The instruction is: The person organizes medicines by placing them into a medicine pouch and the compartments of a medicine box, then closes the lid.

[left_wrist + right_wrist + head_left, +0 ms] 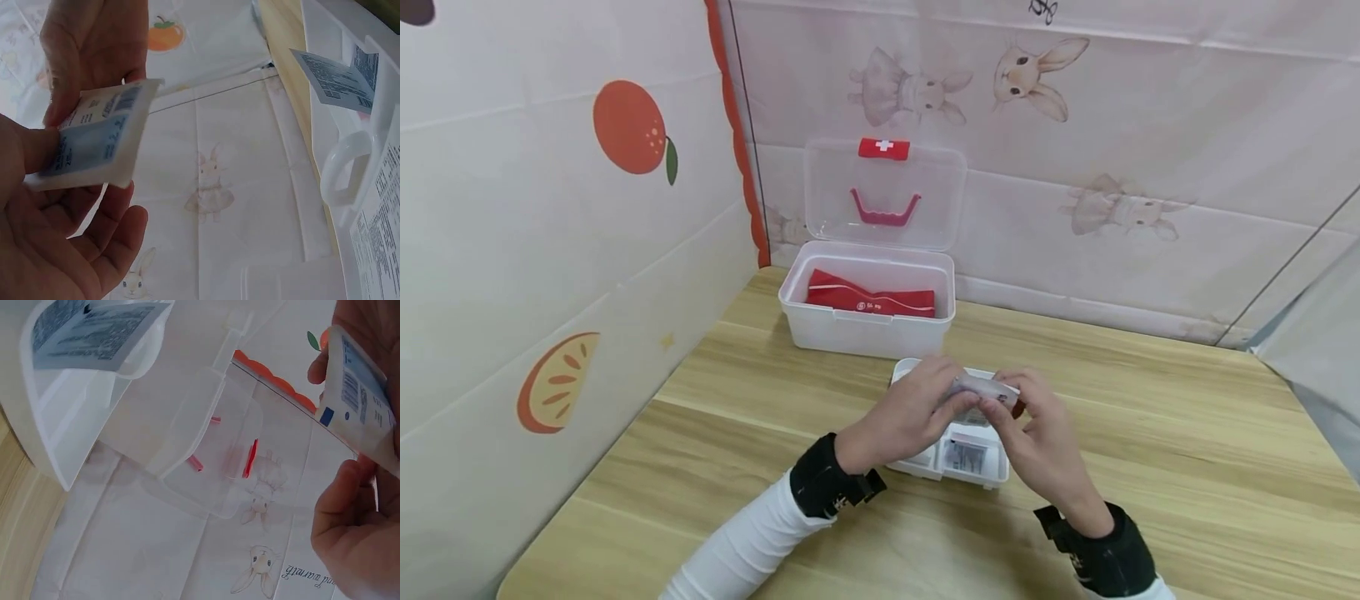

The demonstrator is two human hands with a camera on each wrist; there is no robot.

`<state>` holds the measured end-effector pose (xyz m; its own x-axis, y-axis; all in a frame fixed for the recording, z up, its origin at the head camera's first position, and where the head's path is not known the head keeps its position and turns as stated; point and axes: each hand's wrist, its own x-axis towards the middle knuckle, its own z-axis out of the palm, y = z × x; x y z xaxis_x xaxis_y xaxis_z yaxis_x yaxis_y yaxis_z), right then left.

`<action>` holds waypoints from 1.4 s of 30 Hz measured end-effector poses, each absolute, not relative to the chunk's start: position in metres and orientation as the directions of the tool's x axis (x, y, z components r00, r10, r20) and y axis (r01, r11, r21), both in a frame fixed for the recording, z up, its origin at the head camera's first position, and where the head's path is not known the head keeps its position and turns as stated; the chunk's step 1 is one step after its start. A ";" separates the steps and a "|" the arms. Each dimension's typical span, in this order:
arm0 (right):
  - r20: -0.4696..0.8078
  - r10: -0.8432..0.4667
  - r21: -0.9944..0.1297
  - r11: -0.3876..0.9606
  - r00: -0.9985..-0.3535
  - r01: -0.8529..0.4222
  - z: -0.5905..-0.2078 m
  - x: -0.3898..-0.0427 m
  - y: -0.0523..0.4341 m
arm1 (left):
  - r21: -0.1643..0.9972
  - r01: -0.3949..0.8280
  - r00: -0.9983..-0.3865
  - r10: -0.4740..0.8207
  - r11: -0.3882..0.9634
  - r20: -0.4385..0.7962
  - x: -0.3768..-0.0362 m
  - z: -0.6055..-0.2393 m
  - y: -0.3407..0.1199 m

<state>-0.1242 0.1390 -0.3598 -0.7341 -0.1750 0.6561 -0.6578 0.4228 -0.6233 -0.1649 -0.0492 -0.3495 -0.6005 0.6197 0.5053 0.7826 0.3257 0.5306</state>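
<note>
Both hands hold one small white packet (979,388) with blue print above a white divided tray (958,468). My left hand (917,410) pinches its left end, thumb on the blue label (87,142). My right hand (1028,425) pinches the other end of the packet (359,400). The tray (69,434) carries printed sachets (967,455). Behind it stands an open white first-aid box (867,321) with a clear lid (884,195), a red package (869,297) inside.
The wooden table (1150,433) stretches to the right and front. Patterned cloth walls (565,250) close the left and back sides. The tray's looped handle (347,167) shows in the left wrist view beside a sachet (333,80).
</note>
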 end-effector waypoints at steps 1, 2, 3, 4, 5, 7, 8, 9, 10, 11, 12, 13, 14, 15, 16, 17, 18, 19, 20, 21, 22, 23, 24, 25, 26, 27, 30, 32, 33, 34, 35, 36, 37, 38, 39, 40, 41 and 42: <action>0.649 -0.171 -0.630 0.427 -0.742 -0.649 -0.360 -0.124 0.139 | 0.539 0.780 -0.602 0.614 0.317 0.510 -0.165 -0.350 -0.049; 0.632 -0.167 -0.645 0.428 -0.757 -0.633 -0.361 -0.124 0.140 | 0.557 0.775 -0.605 0.606 0.300 0.516 -0.166 -0.351 -0.049; 0.613 -0.164 -0.662 0.428 -0.773 -0.616 -0.361 -0.123 0.140 | 0.580 0.768 -0.608 0.597 0.274 0.523 -0.166 -0.351 -0.048; 0.591 -0.161 -0.677 0.433 -0.790 -0.595 -0.361 -0.123 0.141 | 0.608 0.756 -0.613 0.586 0.243 0.529 -0.166 -0.352 -0.048; 0.570 -0.159 -0.692 0.436 -0.806 -0.576 -0.362 -0.123 0.142 | 0.638 0.742 -0.620 0.573 0.207 0.536 -0.166 -0.353 -0.048; 0.536 -0.162 -0.714 0.437 -0.828 -0.547 -0.362 -0.122 0.143 | 0.685 0.714 -0.635 0.545 0.143 0.547 -0.166 -0.355 -0.048; 0.525 -0.164 -0.719 0.439 -0.835 -0.538 -0.362 -0.122 0.143 | 0.701 0.704 -0.640 0.531 0.115 0.556 -0.166 -0.355 -0.048; 0.520 -0.164 -0.722 0.440 -0.839 -0.534 -0.362 -0.122 0.144 | 0.712 0.696 -0.644 0.517 0.091 0.563 -0.166 -0.355 -0.048; 0.519 -0.162 -0.725 0.436 -0.839 -0.533 -0.361 -0.122 0.144 | 0.719 0.691 -0.649 0.504 0.076 0.570 -0.166 -0.356 -0.048; 0.522 -0.157 -0.727 0.432 -0.839 -0.533 -0.361 -0.123 0.144 | 0.724 0.687 -0.653 0.492 0.064 0.576 -0.166 -0.356 -0.048; 0.524 -0.148 -0.731 0.427 -0.839 -0.532 -0.361 -0.123 0.144 | 0.728 0.683 -0.657 0.483 0.056 0.579 -0.166 -0.355 -0.048; 0.527 -0.133 -0.736 0.423 -0.839 -0.529 -0.361 -0.123 0.143 | 0.732 0.680 -0.658 0.480 0.047 0.580 -0.166 -0.355 -0.048; 0.528 -0.114 -0.743 0.417 -0.841 -0.523 -0.361 -0.124 0.143 | 0.732 0.679 -0.659 0.478 0.048 0.580 -0.166 -0.355 -0.048; 0.526 -0.093 -0.755 0.406 -0.845 -0.515 -0.360 -0.124 0.142 | 0.728 0.683 -0.658 0.480 0.055 0.580 -0.166 -0.355 -0.049; 0.520 -0.073 -0.772 0.385 -0.851 -0.505 -0.360 -0.124 0.142 | 0.712 0.698 -0.647 0.490 0.072 0.584 -0.166 -0.354 -0.049; 0.512 -0.054 -0.788 0.368 -0.858 -0.493 -0.360 -0.124 0.142 | 0.692 0.717 -0.629 0.507 0.084 0.590 -0.166 -0.354 -0.050; 0.498 -0.036 -0.806 0.350 -0.866 -0.478 -0.360 -0.124 0.141 | 0.666 0.740 -0.603 0.531 0.094 0.596 -0.166 -0.355 -0.050; 0.483 -0.024 -0.823 0.329 -0.875 -0.463 -0.360 -0.124 0.141 | 0.634 0.767 -0.572 0.558 0.104 0.600 -0.167 -0.355 -0.050; 0.466 -0.016 -0.837 0.315 -0.885 -0.447 -0.359 -0.124 0.141 | 0.603 0.790 -0.546 0.581 0.115 0.604 -0.167 -0.355 -0.050; 0.446 -0.013 -0.853 0.296 -0.895 -0.429 -0.359 -0.124 0.141 | 0.576 0.809 -0.519 0.602 0.117 0.607 -0.167 -0.355 -0.049; 0.423 -0.017 -0.867 0.284 -0.906 -0.410 -0.358 -0.124 0.142 | 0.559 0.821 -0.498 0.620 0.113 0.606 -0.167 -0.355 -0.049; 0.399 -0.022 -0.878 0.277 -0.917 -0.389 -0.356 -0.123 0.142 | 0.557 0.824 -0.488 0.630 0.104 0.604 -0.167 -0.355 -0.049; 0.372 -0.032 -0.891 0.266 -0.928 -0.367 -0.355 -0.122 0.143 | 0.563 0.821 -0.487 0.635 0.098 0.599 -0.167 -0.355 -0.048; 0.343 -0.043 -0.906 0.251 -0.938 -0.342 -0.354 -0.121 0.144 | 0.572 0.814 -0.495 0.634 0.098 0.595 -0.167 -0.355 -0.048; 0.312 -0.053 -0.919 0.237 -0.949 -0.315 -0.352 -0.120 0.144 | 0.585 0.805 -0.506 0.628 0.097 0.592 -0.167 -0.355 -0.048; 0.281 -0.063 -0.933 0.216 -0.958 -0.288 -0.350 -0.119 0.145 | 0.595 0.798 -0.516 0.622 0.098 0.589 -0.166 -0.354 -0.047; 0.217 -0.093 -0.955 0.187 -0.972 -0.232 -0.346 -0.115 0.145 | 0.600 0.792 -0.535 0.600 0.112 0.594 -0.166 -0.353 -0.048; 0.209 -0.109 -0.957 0.183 -0.972 -0.226 -0.344 -0.113 0.144 | 0.585 0.801 -0.541 0.572 0.126 0.617 -0.166 -0.352 -0.048; 0.219 -0.116 -0.953 0.188 -0.969 -0.238 -0.344 -0.113 0.144 | 0.576 0.807 -0.542 0.554 0.132 0.632 -0.166 -0.352 -0.048; 0.241 -0.126 -0.949 0.178 -0.962 -0.261 -0.345 -0.113 0.143 | 0.569 0.811 -0.544 0.534 0.138 0.647 -0.166 -0.352 -0.048; 0.278 -0.138 -0.942 0.154 -0.951 -0.298 -0.346 -0.113 0.141 | 0.566 0.812 -0.551 0.513 0.144 0.658 -0.166 -0.352 -0.049; 0.314 -0.148 -0.934 0.127 -0.938 -0.333 -0.347 -0.113 0.140 | 0.565 0.811 -0.558 0.493 0.152 0.668 -0.166 -0.352 -0.049; 0.361 -0.150 -0.919 0.110 -0.921 -0.378 -0.349 -0.114 0.139 | 0.569 0.807 -0.567 0.476 0.157 0.672 -0.166 -0.352 -0.049; 0.418 -0.155 -0.894 0.104 -0.895 -0.436 -0.351 -0.115 0.138 | 0.573 0.804 -0.574 0.464 0.160 0.675 -0.165 -0.352 -0.050; 0.483 -0.158 -0.857 0.115 -0.861 -0.502 -0.353 -0.116 0.136 | 0.573 0.803 -0.577 0.455 0.164 0.678 -0.165 -0.352 -0.050; 0.542 -0.163 -0.815 0.136 -0.824 -0.563 -0.354 -0.118 0.135 | 0.573 0.802 -0.580 0.450 0.169 0.679 -0.165 -0.353 -0.051; 0.595 -0.163 -0.766 0.180 -0.787 -0.617 -0.356 -0.119 0.134 | 0.569 0.804 -0.580 0.446 0.175 0.682 -0.165 -0.353 -0.051; 0.641 -0.161 -0.710 0.245 -0.750 -0.660 -0.357 -0.120 0.132 | 0.560 0.809 -0.575 0.444 0.179 0.687 -0.165 -0.353 -0.051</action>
